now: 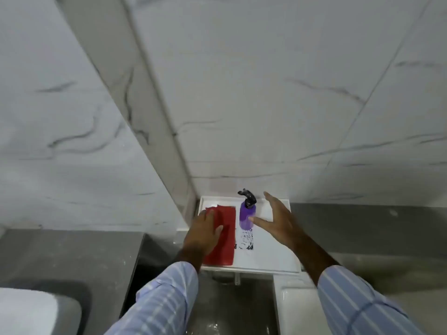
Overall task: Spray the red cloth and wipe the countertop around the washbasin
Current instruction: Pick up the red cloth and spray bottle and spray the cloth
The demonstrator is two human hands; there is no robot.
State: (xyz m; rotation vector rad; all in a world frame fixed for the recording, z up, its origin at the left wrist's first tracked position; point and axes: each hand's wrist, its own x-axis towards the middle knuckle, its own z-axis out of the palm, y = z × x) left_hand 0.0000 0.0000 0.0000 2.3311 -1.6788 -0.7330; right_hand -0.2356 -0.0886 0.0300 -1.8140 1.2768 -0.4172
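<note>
A red cloth lies flat on the left part of a white shelf in the corner. My left hand rests palm-down on the cloth's near left side, fingers together. A purple spray bottle with a black trigger head stands upright just right of the cloth. My right hand is spread open right beside the bottle, thumb near its body, not closed around it. The washbasin shows as a white rim at the lower left, set in a grey countertop.
White marble-patterned wall tiles rise behind the shelf, with a protruding column to its left. A grey ledge runs to the right. A dark gap and metal fitting lie under the shelf, next to a white surface.
</note>
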